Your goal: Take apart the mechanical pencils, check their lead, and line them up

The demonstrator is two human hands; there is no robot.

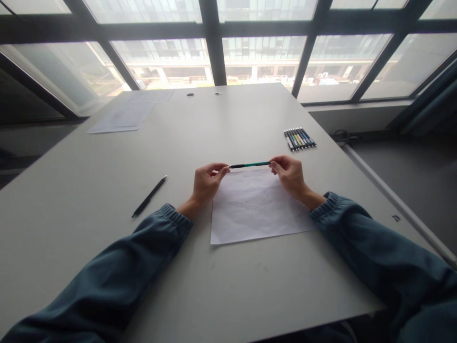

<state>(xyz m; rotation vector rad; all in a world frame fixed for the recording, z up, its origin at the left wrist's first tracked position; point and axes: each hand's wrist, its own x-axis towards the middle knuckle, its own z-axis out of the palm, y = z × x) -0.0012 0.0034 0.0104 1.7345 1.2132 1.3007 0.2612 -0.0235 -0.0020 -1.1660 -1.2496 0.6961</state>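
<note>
A green and black pen (252, 165) is held level by its two ends, over the far edge of a white sheet of paper (253, 214). My left hand (209, 181) pinches the black end between thumb and fingers. At the other end, my right hand (290, 176) grips the green part's tip. Faint marks show on the sheet, which lies below and between my hands. To the left of my left hand, a black pen (149, 196) lies slanted on the white table (185, 290).
Several pens (300, 139) lie side by side in a row at the right, beyond my right hand. More papers (121, 114) lie at the table's far left. Two small round fittings sit near the far edge, before large windows.
</note>
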